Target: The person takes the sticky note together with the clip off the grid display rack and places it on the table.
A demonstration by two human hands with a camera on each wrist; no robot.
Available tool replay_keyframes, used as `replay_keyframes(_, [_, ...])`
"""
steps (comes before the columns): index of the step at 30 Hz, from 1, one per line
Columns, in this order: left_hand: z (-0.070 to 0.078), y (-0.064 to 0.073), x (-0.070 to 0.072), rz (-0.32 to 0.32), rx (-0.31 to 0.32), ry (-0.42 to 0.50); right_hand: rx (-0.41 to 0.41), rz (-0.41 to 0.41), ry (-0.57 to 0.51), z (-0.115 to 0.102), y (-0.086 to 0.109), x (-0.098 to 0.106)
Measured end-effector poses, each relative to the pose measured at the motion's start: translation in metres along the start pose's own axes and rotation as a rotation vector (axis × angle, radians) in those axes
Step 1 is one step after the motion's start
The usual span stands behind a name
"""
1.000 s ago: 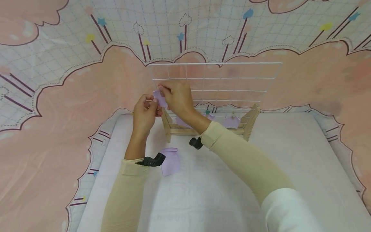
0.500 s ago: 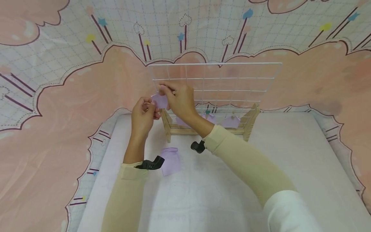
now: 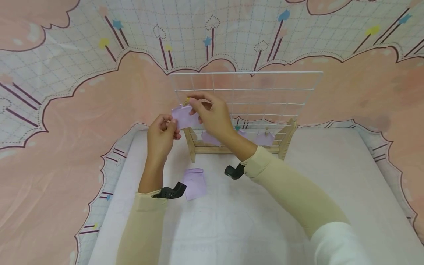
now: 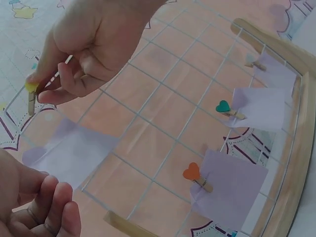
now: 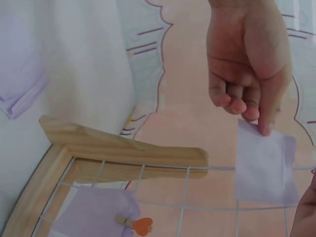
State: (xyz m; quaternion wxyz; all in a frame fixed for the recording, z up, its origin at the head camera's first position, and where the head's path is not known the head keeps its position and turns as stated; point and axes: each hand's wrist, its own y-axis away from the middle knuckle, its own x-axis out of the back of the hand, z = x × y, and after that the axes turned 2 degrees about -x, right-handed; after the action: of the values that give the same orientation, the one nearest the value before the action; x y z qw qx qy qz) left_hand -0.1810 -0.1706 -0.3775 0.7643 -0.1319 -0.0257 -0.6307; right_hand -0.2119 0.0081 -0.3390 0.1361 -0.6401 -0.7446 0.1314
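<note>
Pink cloud-print backdrop (image 3: 99,103), one; lilac square (image 3: 186,117), one, which we had just brought into fuller view before the left end of the wire rack (image 3: 248,73), seemingly not yet pegged; our left hand (image 3: 160,138) pinched its edge, our right hand (image 3: 214,118) gripped a yellow-topped peg (image 4: 31,101); white table (image 3: 251,221) beneath bore lilac sheets (image 3: 194,184)

The head view looked forward and down; both wrist views, much nearer, shared the wire grid rack (image 3: 252,103).

Peach cloud-patterned backdrop (image 3: 99,95) — white table (image 3: 245,224)
</note>
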Motion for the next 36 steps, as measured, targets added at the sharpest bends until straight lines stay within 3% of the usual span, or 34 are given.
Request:
replay_keyframes(10, [0.006,0.012,0.004,-0.01,0.007,0.011,-0.158,-0.073,-0.154,-0.002,0.011,0.024])
replay_keyframes(20, [0.007,0.024,0.008,-0.034,0.004,0.025,-0.195,-0.115,-0.078,0.001,0.03,0.046])
replay_keyframes(36, [-0.01,0.04,0.018,-0.033,0.111,-0.013,-0.297,-0.026,-0.201,0.014,0.06,0.088])
